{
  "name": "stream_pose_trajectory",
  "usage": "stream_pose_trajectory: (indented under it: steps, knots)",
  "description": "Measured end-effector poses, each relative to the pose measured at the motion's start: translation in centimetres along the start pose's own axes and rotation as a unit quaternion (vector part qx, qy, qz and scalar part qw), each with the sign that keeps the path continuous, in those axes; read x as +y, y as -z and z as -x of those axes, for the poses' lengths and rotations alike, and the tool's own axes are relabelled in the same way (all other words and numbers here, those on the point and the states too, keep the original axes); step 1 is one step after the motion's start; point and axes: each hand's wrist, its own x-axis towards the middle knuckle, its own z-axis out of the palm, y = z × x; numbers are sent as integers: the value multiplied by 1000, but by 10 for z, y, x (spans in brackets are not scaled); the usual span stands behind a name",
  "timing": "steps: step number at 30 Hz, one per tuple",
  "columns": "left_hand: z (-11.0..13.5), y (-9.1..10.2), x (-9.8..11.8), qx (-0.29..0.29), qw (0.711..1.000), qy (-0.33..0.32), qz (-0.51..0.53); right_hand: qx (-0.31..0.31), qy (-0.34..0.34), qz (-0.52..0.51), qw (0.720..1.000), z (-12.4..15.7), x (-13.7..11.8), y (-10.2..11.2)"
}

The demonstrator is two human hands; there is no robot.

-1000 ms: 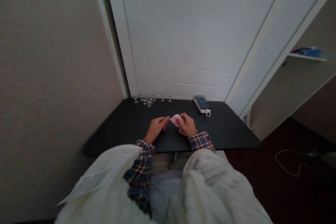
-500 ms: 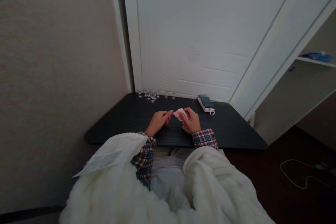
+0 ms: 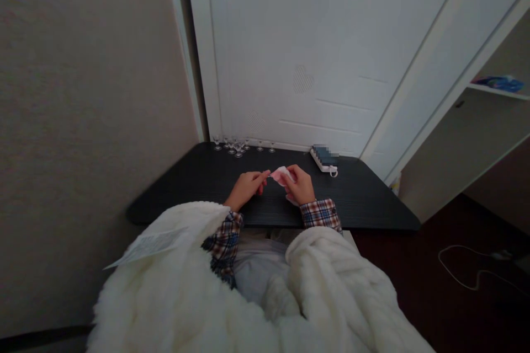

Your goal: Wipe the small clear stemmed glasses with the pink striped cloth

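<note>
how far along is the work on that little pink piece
Done: the pink piece looks partly folded, though too small to be sure. In hand: left hand and right hand both pinch it just above the table. Left: it isn't set down yet; only small glasses stand at the far edge.

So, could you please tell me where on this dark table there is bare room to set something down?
The table is bare left of the left hand, in front of the small glasses, and right of the right hand, nearer than the white device. The middle is crowded: both hands hold the pink piece there.
</note>
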Motion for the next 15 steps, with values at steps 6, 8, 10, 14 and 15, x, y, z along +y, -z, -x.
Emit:
stream_pose_trajectory:
  steps: [6,8,10,14,15]
  knots:
    - [1,3,1,31,999,21,38,57,-73,-40,995,13,-20,-19]
    - [-1,4,0,38,997,33,57,77,-98,-64,990,18,-28,-24]
    - [-3,5,-1,38,995,48,74,76,-108,-80,988,21,-33,-27]
    - [-2,4,0,17,992,82,99,93,-102,-82,987,20,-34,-25]
    - [-1,4,0,12,991,89,103,95,-97,-81,987,19,-33,-25]
